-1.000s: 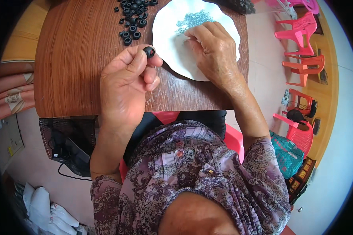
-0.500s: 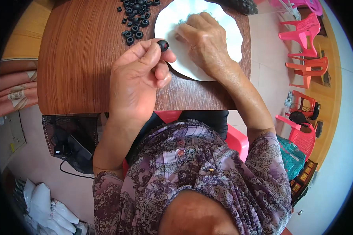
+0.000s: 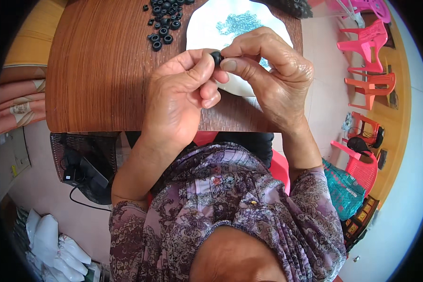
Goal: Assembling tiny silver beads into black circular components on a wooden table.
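Between the thumb and fingers of my left hand (image 3: 176, 96) is a small round black plastic part (image 3: 216, 57), held up over the table's near side. My right hand (image 3: 279, 80) meets it from the right, thumb and forefinger pinched together against the part's edge. Whatever those fingertips hold is too small or too covered to make out. Behind my hands lies a white plate (image 3: 199, 30) with a wavy rim, partly hidden by my right hand. Many tiny dark greenish bits (image 3: 239, 23) are spread on it.
Several loose black ring-shaped parts (image 3: 164, 32) lie on the brown wooden table (image 3: 94, 70), left of the plate. A dark bundle (image 3: 293, 7) sits at the far right corner. Pink and red plastic chairs (image 3: 369, 44) stand to the right; a black basket (image 3: 61, 152) is below left.
My right hand has left the bits on the plate and come back to the black part. My left hand has shifted slightly right, still holding that part.
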`<state>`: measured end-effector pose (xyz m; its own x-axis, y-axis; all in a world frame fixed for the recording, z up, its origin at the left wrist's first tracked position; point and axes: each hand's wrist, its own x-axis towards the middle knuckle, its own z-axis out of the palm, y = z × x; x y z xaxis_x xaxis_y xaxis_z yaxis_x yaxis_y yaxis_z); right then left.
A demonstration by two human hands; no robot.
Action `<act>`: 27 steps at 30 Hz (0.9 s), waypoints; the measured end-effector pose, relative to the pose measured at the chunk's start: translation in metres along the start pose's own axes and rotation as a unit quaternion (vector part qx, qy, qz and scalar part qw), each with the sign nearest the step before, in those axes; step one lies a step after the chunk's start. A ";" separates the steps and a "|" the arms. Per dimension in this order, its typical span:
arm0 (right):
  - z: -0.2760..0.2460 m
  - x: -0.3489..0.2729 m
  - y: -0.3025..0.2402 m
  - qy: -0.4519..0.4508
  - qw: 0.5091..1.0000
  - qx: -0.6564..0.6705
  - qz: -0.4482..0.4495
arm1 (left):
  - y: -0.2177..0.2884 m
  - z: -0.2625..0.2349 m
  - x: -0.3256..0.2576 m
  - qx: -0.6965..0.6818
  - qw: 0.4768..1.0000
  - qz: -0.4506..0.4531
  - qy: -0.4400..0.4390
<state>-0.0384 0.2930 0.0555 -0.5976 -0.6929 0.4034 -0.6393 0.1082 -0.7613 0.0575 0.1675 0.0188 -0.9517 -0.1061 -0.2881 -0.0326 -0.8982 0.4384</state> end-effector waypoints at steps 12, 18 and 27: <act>-0.011 0.020 -0.010 -0.090 0.954 0.157 0.239 | -0.004 0.002 -0.004 -0.016 1.000 -0.005 -0.001; -0.015 0.023 0.000 -0.133 0.921 0.189 0.313 | -0.007 -0.001 -0.003 -0.041 0.998 -0.023 -0.028; -0.004 -0.007 -0.017 0.086 0.992 0.059 0.065 | -0.004 0.010 0.012 -0.091 0.994 0.051 -0.024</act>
<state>-0.0252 0.2992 0.0673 -0.7516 -0.5461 0.3699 -0.4962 0.0987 -0.8626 0.0434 0.1738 0.0221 -0.9609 -0.1833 -0.2075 0.1157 -0.9468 0.3004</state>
